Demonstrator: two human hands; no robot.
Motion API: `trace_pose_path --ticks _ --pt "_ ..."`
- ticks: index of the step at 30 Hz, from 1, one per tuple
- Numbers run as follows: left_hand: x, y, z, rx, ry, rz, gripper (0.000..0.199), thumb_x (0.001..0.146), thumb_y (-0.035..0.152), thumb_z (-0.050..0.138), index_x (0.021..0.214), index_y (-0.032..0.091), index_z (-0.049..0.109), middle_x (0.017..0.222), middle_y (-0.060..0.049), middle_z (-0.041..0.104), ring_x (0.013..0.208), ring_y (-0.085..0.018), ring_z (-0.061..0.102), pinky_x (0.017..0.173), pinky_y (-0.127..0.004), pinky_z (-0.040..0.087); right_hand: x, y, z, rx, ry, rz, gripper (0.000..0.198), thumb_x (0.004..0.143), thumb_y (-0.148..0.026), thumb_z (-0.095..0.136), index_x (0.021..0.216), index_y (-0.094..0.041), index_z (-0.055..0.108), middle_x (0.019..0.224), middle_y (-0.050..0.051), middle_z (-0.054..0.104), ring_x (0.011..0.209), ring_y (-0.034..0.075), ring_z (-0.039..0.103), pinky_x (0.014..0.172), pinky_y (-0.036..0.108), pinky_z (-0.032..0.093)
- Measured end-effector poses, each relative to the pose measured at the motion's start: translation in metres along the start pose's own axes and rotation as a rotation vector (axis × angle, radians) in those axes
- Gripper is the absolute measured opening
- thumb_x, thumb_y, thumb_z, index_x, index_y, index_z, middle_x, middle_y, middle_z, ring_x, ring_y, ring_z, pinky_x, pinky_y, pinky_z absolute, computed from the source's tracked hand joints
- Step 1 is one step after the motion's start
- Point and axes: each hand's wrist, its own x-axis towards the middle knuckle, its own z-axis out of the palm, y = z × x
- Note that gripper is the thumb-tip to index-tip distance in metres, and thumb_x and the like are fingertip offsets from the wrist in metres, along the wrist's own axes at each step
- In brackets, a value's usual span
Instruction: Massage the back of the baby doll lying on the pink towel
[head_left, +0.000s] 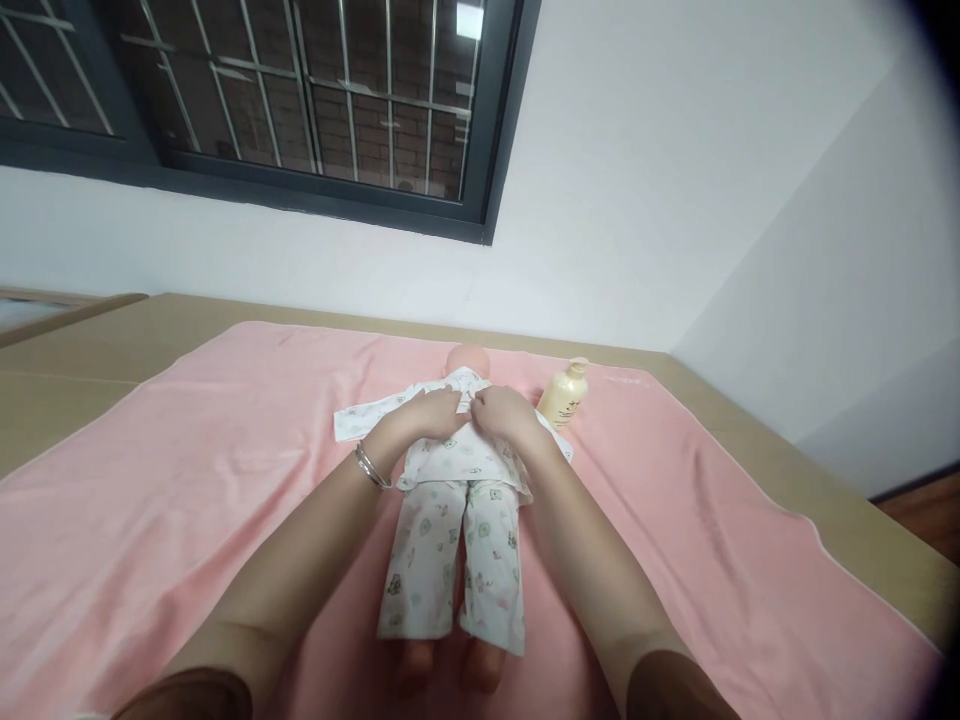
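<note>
A baby doll lies on its back, its head pointing away from me and its feet towards me. It wears a white printed shirt and matching trousers. My left hand, with a silver bracelet at the wrist, has its fingers closed on the shirt front at the chest. Close beside it, my right hand is curled, fingertips pinching the same shirt front. The hands hide the exact spot they grip. One shirt sleeve stretches out to the left; the other is partly behind my right wrist.
A pink blanket with some folds is spread under the doll over a tan surface. A pale yellow pump bottle stands right of the doll's shoulder. Behind are a white wall and a dark-framed barred window.
</note>
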Motion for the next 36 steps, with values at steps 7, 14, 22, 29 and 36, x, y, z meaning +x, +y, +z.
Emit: trace_pose_path --ticks 7,14,22,29,36 --pt "0.030 -0.023 0.025 -0.079 0.232 -0.119 0.056 0.104 0.046 0.026 0.138 0.012 0.055 0.152 -0.018 0.053 0.140 -0.032 0.050 0.116 -0.050 0.036 0.030 0.021 0.033 0.104 0.181 0.008 0.042 0.105 -0.037 0.033 0.106 -0.018 0.070 0.115 0.013 0.073 0.108 0.028 0.065 0.088 0.034 0.046" --pt "0.042 -0.036 0.053 -0.117 0.306 -0.125 0.062 0.104 0.047 0.023 0.150 0.012 0.044 0.162 -0.016 0.041 0.152 -0.031 0.032 0.123 -0.053 0.022 0.043 0.024 0.052 0.131 0.188 0.024 0.043 0.103 -0.036 0.031 0.115 -0.015 0.067 0.126 0.016 0.069 0.118 0.030 0.062 0.096 0.036 0.045" --pt "0.045 -0.038 0.051 -0.109 0.292 -0.117 0.060 0.104 0.050 0.023 0.136 0.014 0.059 0.147 -0.017 0.058 0.141 -0.031 0.048 0.117 -0.048 0.032 0.044 0.024 0.046 0.139 0.117 0.061 0.046 0.103 -0.039 0.030 0.118 -0.016 0.068 0.127 0.016 0.069 0.120 0.031 0.062 0.096 0.039 0.045" --pt "0.043 -0.035 0.050 -0.083 0.314 -0.136 0.055 0.105 0.045 0.026 0.144 0.013 0.050 0.155 -0.016 0.050 0.147 -0.029 0.041 0.121 -0.047 0.028 0.044 0.023 0.047 0.129 0.150 0.027 0.047 0.104 -0.034 0.030 0.127 -0.011 0.063 0.133 0.019 0.065 0.124 0.030 0.059 0.103 0.038 0.043" --pt "0.017 -0.007 0.019 -0.030 0.194 -0.040 0.031 0.100 0.028 0.041 0.122 0.017 0.060 0.137 -0.015 0.065 0.127 -0.030 0.060 0.115 -0.048 0.037 0.023 0.011 0.016 0.039 0.042 -0.107 0.038 0.101 -0.023 0.038 0.129 -0.015 0.062 0.134 0.015 0.065 0.119 0.028 0.062 0.095 0.033 0.044"
